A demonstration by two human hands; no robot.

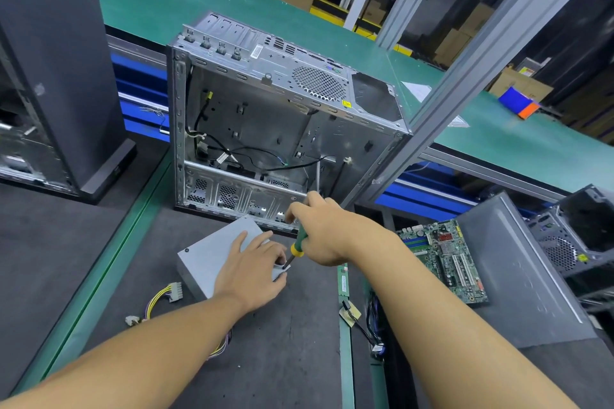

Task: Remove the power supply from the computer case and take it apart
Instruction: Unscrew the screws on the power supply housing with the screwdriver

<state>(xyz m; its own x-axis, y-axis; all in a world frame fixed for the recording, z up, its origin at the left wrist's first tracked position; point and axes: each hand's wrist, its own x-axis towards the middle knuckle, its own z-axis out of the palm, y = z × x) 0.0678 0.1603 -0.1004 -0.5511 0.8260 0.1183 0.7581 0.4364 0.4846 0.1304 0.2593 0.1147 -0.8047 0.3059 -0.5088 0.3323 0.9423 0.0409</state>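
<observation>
Since the power supply (206,259) lies on the dark mat (282,359) just in front of the computer case (265,103), the first half of the task looks done. The bay at the upper rear corner of the case is an open hole, and inside only some loose black cables hang. A motherboard (445,262) lies on the right, beside a grey side panel (518,276).

The second half, I think, is only at its start. The grey box of the power supply looks closed, its lid in place, and its wire bundle (174,290) with a white connector trails toward the person. The left hand (252,272) lies on top of the box with the fingers spread and mostly straight, pressing it down to the mat. The right hand (325,232) grips a screwdriver (296,247) with a green and yellow handle. The tip points down at the near right corner of the box, close to the left fingers. I cannot tell if the tip sits in a screw, because the fingers hide that spot.

What is left, by my judgement: take out the lid screws, of which one shows at the left corner, then lift the lid and take out the inner parts.
</observation>
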